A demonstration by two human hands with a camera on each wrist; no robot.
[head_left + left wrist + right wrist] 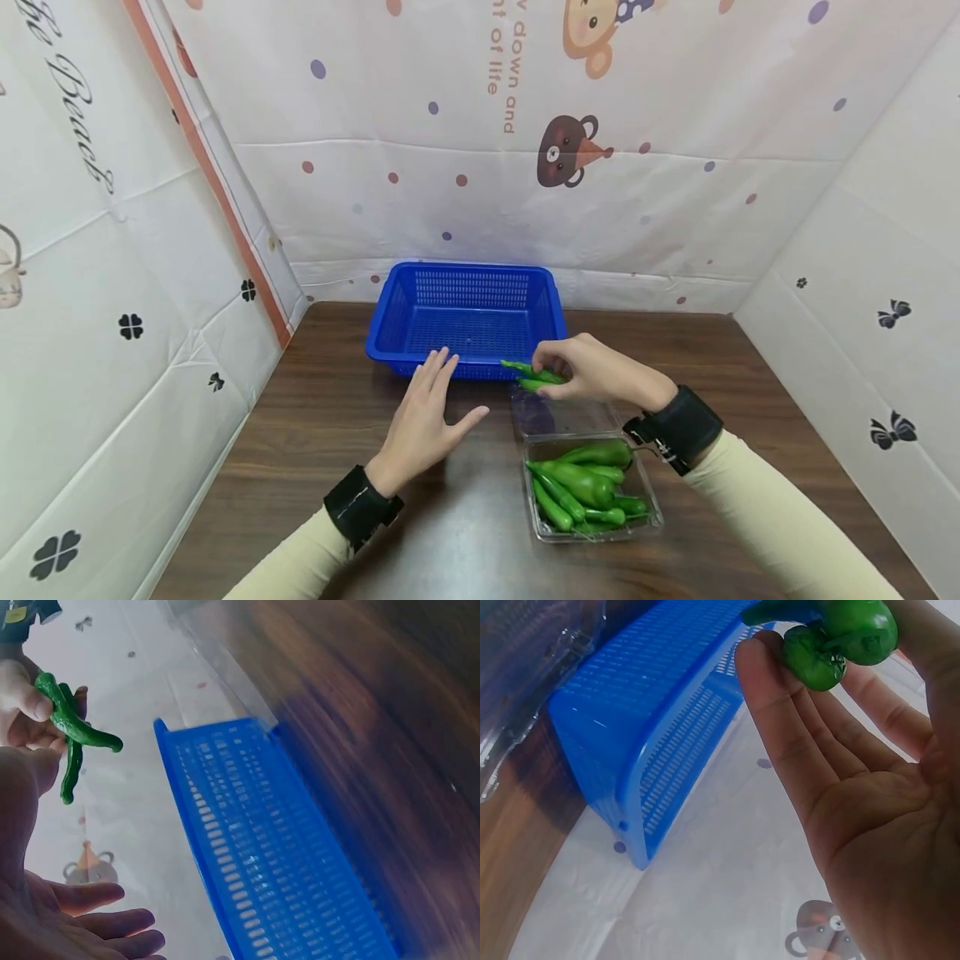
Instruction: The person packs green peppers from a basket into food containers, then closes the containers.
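Two green peppers are pinched between the thumb and fingers of my right hand, above the near right corner of the blue basket. In the right wrist view their rounded stem ends show beside my fingers. My left hand hangs with fingers spread and holds nothing, just in front of the basket's near side. A clear plastic box, its lid folded back toward the basket, holds several green peppers on the right of the table.
The dark wooden table lies under everything. White printed sheets hang behind it and on both sides. The basket stands near the back sheet, and the clear box is in front of it to the right.
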